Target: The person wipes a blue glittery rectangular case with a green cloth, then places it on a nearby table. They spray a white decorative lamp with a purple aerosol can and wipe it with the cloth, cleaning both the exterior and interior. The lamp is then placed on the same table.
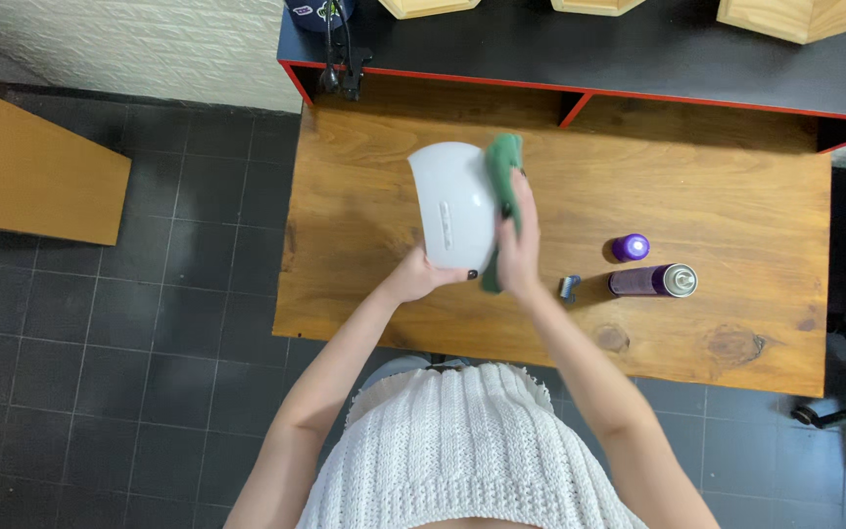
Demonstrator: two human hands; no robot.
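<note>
Wooden bench (717, 196) over dark tiles | left hand (421, 277) grip clamps white casing's (450, 201) near edge | right hand (519, 245) presses green cloth (501, 167) on its right side — wiping midway, I judge — spray can (650, 280) lies right of casing.

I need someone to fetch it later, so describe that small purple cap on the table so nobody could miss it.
On the wooden table, look right of the hands, just above the purple spray can lying on its side. The purple cap stands there alone: short, round and all purple, unlike the long can with its silver end.
</note>
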